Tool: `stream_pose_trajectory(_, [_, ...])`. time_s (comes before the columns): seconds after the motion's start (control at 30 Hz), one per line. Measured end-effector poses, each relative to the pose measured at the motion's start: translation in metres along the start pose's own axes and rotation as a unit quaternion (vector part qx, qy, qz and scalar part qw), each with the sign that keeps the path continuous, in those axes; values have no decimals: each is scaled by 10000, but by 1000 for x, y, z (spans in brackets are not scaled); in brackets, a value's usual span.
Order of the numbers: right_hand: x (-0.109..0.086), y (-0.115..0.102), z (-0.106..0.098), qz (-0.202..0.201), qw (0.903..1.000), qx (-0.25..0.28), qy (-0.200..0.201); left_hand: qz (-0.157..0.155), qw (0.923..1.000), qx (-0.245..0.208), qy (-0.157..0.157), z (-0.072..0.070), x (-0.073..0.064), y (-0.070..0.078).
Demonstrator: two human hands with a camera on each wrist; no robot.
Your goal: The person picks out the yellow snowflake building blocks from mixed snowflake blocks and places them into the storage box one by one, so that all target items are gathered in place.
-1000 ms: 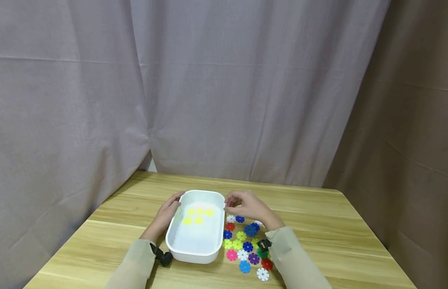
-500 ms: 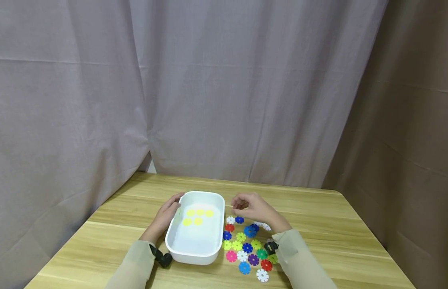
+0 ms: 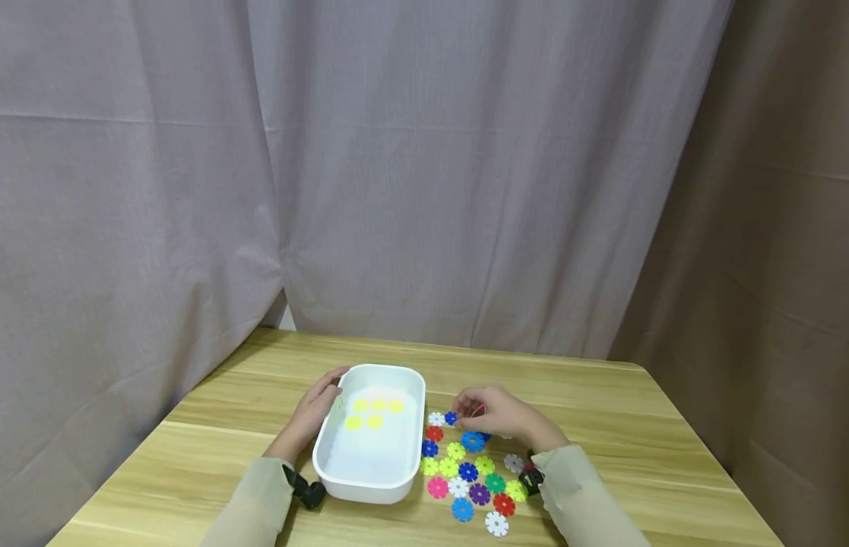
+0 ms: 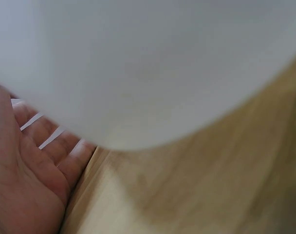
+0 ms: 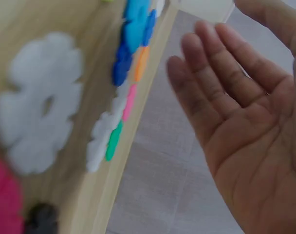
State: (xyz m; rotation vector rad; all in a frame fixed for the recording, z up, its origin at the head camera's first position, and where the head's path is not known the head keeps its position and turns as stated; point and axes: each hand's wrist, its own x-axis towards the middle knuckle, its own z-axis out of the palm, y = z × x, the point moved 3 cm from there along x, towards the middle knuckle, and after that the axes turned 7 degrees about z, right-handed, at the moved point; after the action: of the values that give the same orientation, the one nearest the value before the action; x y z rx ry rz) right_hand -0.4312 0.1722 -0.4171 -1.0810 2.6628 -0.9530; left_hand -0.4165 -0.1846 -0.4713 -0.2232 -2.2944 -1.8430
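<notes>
A white plastic tub [image 3: 369, 463] rests on the table, several yellow discs [image 3: 375, 421] on its floor. My left hand [image 3: 313, 414] rests against its left wall, fingertips at the rim. In the left wrist view, relaxed fingers [image 4: 55, 146] lie along the tub's outer wall [image 4: 153, 87]. My right hand [image 3: 499, 414] is low over the far side of the loose discs, thumb and fingers meeting at a thin pink edge [image 3: 479, 409], which looks like a tilted notched disc. In the right wrist view, the pinch is hidden; several fingers [image 5: 206, 73] extend loosely.
Loose notched snowflake discs [image 3: 468, 472] in blue, white, red, yellow-green, purple, green and pink lie right of the tub on the wooden table [image 3: 616, 441]. A large white disc [image 5: 41, 105] shows close up in the right wrist view. Grey curtains [image 3: 424, 175] hang behind the table.
My right hand has moved from the tub's right rim rightward and down to the far discs, where pink now shows between thumb and fingers. The left hand and tub stay in place.
</notes>
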Motion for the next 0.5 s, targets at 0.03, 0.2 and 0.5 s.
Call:
stream_pose_trajectory(0.03, [-2, 2, 1, 78, 9999, -28, -113, -2, 10000, 2, -6, 0, 0, 0])
stream_pose_trajectory(0.2, [-9, 8, 4, 244, 9987, -88, -449, 29, 10000, -24, -11, 0, 2, 0])
stream_pose_trajectory(0.5, [-11, 5, 18, 317, 9955, -99, -882, 69, 9999, -87, -1, 1, 4, -2])
